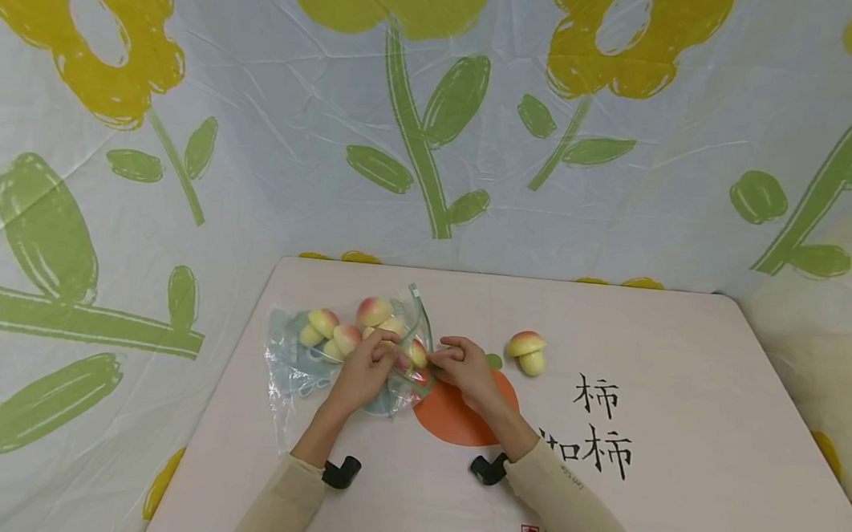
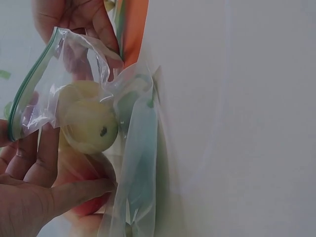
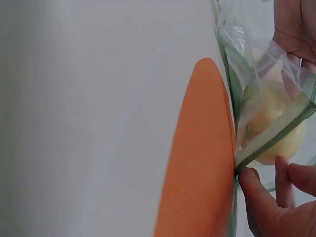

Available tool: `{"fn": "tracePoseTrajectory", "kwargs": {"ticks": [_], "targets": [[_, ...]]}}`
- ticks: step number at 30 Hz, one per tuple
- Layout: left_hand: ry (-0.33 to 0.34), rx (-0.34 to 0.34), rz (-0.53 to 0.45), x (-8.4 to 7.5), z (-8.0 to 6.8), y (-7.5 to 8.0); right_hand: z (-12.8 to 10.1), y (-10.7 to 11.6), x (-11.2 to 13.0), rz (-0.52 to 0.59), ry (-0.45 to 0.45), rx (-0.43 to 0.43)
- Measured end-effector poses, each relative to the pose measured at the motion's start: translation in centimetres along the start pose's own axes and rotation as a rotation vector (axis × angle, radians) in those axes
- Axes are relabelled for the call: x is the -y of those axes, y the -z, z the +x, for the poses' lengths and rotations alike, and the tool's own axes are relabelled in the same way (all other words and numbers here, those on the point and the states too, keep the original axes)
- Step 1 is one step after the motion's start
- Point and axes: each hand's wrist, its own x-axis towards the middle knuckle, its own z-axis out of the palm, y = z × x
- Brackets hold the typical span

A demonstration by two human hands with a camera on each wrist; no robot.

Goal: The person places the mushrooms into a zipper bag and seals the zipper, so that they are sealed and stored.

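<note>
A clear zip bag point(image 1: 286, 383) with a green seal strip lies at the left of the table, holding several toy mushrooms point(image 1: 347, 339) with yellow stems and reddish caps. My left hand point(image 1: 364, 369) grips the bag near its mouth; in the left wrist view its thumb lies along a red cap point(image 2: 86, 180), with the plastic between its fingers. Across the mouth, my right hand point(image 1: 469, 373) pinches the edge by the seal strip point(image 3: 276, 136). Just inside the opening sits a yellow mushroom point(image 2: 91, 126). One loose mushroom point(image 1: 527, 352) stands to the right of my right hand.
The pale table mat point(image 1: 682, 352) bears a printed orange persimmon point(image 1: 454, 416), partly under the bag and right arm, and black characters point(image 1: 607, 452). A flower-print cloth point(image 1: 274, 129) hangs behind and at the sides. Black wrist-worn pieces point(image 1: 343, 472) stick out near both cuffs.
</note>
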Motion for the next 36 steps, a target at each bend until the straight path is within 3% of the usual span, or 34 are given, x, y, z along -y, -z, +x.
{"fn": "tracePoseTrajectory", "kwargs": {"ticks": [11, 22, 31, 36], "targets": [[-0.038, -0.014, 0.009, 0.0, 0.0, 0.1, -0.3, -0.2, -0.1, -0.049, -0.01, 0.082], [-0.034, 0.007, -0.018, 0.3, -0.1, 0.5, -1.4, 0.0, 0.1, -0.127, 0.004, 0.171], [-0.019, 0.034, -0.064, 0.6, -0.4, 0.7, -2.4, 0.0, 0.2, -0.084, 0.013, 0.164], [0.004, 0.066, -0.085, -0.4, -0.6, 0.8, -2.5, 0.2, 0.3, -0.075, 0.02, 0.173]]}}
